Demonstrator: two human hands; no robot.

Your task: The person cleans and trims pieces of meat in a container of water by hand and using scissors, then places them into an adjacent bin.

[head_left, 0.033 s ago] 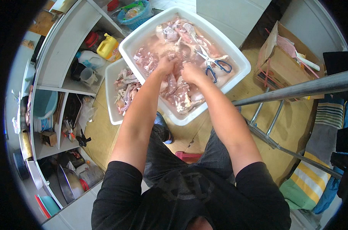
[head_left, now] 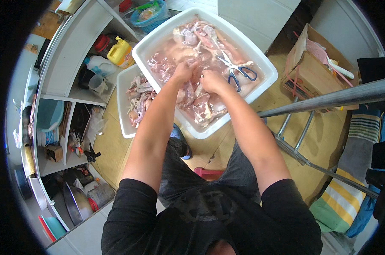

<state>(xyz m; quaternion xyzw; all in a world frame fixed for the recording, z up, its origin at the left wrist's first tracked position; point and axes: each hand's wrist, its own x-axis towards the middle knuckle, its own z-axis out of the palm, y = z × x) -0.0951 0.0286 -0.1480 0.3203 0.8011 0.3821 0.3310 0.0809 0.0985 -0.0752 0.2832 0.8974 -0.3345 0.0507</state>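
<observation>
A large white plastic tub (head_left: 144,47) holds pieces of raw poultry (head_left: 202,109) in cloudy pink water. My left hand (head_left: 184,71) is closed at the middle of the tub, its fingertips pinching a piece of meat at the water's surface. Close by on the right, my right hand (head_left: 213,81) is curled with its fingers down among the meat; they are partly hidden, but seem to grip the same meat. Scissors (head_left: 233,68) with blue-and-white handles lie open on the poultry, just right of my right hand. Beside the tub, a smaller white tub (head_left: 123,117) holds more poultry pieces.
Left stands a grey shelf unit (head_left: 69,95) with a yellow jug (head_left: 119,54), bottles and bowls. A blue basket (head_left: 152,21) is behind the tub. On the right are a cardboard box (head_left: 300,59), a metal pole frame (head_left: 328,98) and striped cloth (head_left: 343,199). A red stool (head_left: 208,172) shows between my legs.
My left hand's fingers have shifted slightly, and the water ripples around both hands. The tubs and scissors stay in place.
</observation>
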